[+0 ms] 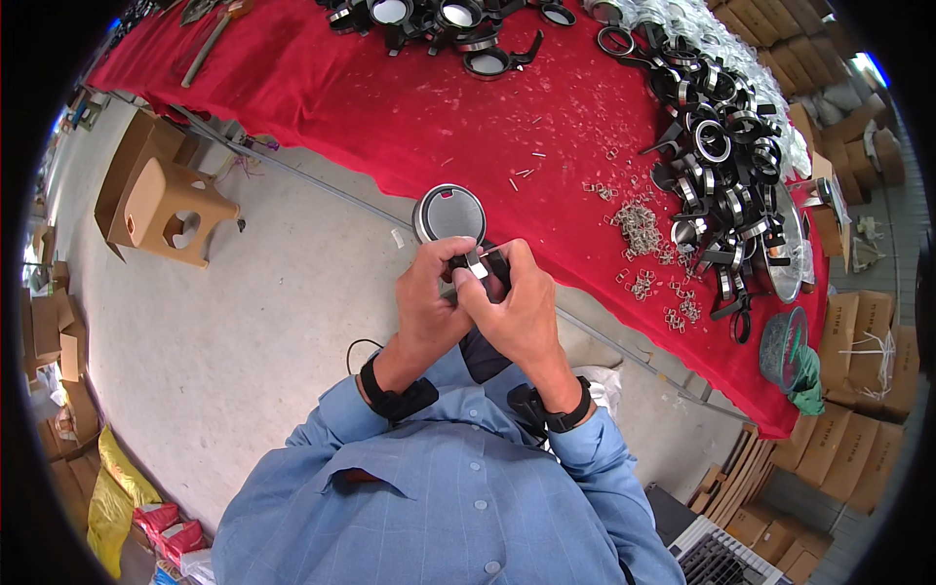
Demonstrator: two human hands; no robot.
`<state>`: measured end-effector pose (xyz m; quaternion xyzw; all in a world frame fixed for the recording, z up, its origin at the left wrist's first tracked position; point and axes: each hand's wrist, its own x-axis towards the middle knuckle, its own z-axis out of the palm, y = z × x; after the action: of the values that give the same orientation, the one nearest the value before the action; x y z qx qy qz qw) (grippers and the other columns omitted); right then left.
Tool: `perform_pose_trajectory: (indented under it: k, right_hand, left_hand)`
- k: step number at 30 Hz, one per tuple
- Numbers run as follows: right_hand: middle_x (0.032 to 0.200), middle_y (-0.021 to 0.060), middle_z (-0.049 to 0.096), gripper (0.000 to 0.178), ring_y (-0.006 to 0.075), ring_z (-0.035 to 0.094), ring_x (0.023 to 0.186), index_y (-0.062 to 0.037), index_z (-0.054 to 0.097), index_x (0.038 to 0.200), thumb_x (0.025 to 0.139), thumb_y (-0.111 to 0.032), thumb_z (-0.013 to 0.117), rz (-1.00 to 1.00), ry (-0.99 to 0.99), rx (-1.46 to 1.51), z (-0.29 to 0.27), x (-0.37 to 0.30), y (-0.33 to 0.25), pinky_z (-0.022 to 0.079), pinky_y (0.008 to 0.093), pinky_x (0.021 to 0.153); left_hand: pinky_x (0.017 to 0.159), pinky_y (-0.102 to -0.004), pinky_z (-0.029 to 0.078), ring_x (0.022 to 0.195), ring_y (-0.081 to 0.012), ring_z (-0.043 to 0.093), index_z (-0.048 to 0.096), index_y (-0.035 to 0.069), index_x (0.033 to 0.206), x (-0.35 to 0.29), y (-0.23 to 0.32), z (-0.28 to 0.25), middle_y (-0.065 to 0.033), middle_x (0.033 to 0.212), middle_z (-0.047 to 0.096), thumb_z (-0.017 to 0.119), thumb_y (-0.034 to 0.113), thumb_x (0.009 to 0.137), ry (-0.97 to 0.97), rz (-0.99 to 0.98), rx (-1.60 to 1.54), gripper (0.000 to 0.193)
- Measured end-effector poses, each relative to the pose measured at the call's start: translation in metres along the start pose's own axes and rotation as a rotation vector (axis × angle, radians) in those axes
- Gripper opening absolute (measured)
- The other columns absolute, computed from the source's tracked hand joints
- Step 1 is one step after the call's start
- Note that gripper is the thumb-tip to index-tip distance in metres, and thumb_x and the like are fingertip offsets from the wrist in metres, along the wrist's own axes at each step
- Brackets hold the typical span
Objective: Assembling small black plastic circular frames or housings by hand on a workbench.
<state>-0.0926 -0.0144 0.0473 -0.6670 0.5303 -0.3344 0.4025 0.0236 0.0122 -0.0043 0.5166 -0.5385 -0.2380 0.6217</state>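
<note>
A round dark lid (pixel 455 214) with a silver rim is held up in front of my body, close to the table's front edge. My left hand (pixel 431 292) is closed on its near side, with fingertips against the rim. My right hand (pixel 512 307) is closed round the black handle part below the disc. Its thumb presses by a small shiny metal piece (pixel 476 265) where the two hands meet. A thin pin-like sliver (pixel 490 252) shows at my right index fingertip; whether it is pinched is hard to make out.
A red-covered table (pixel 390 127) curves ahead of me. It carries a pile of black-and-silver lid parts (pixel 717 146), small metal clips (pixel 640 229), loose pins (pixel 524 174), a hammer (pixel 207 49) and a round basin (pixel 780 346). A tan stool (pixel 175 205) stands left; cartons (pixel 848 439) are stacked right.
</note>
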Motion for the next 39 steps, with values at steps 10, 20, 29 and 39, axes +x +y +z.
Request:
perform_pose_trajectory:
  k: [10,20,29,39]
  right_hand:
    - [0.055,0.0134,0.054,0.037,0.0268,0.057,0.047,0.0018,0.048,0.083,0.079,-0.026,0.072,-0.006,-0.008,-0.051,0.005,0.002,0.002,0.043,0.0384,0.046]
    - [0.058,0.0182,0.057,0.027,0.0354,0.060,0.052,0.0015,0.051,0.083,0.084,-0.021,0.066,-0.097,0.025,-0.040,0.012,-0.002,0.007,0.043,0.0412,0.047]
    - [0.062,0.0173,0.058,0.021,0.0326,0.059,0.052,-0.0002,0.052,0.084,0.084,-0.016,0.066,-0.238,0.057,-0.170,0.009,-0.006,0.016,0.043,0.0398,0.048]
    - [0.061,0.0133,0.058,0.026,0.0258,0.060,0.050,0.0001,0.054,0.095,0.082,-0.016,0.070,-0.209,0.057,-0.045,-0.010,0.000,0.020,0.045,0.0365,0.048]
  left_hand:
    - [0.061,-0.0349,0.053,0.074,-0.0273,0.067,0.058,0.007,0.109,0.004,-0.004,-0.004,-0.0101,0.092,0.067,0.083,0.010,0.069,0.005,0.234,0.258,0.047]
    - [0.059,-0.0344,0.051,0.070,-0.0242,0.063,0.058,0.006,0.109,0.001,-0.003,-0.004,-0.0075,0.086,0.065,0.079,0.005,0.069,-0.013,0.274,0.281,0.045]
    - [0.057,-0.0339,0.049,0.067,-0.0242,0.061,0.056,0.007,0.110,-0.003,-0.009,0.000,-0.0065,0.082,0.063,0.073,-0.001,0.073,-0.041,0.308,0.342,0.041]
    - [0.087,-0.0360,0.054,0.102,-0.0249,0.067,0.037,0.002,0.142,0.017,0.019,-0.008,-0.0169,0.130,0.055,0.060,-0.007,0.077,-0.284,0.084,-0.119,0.070]
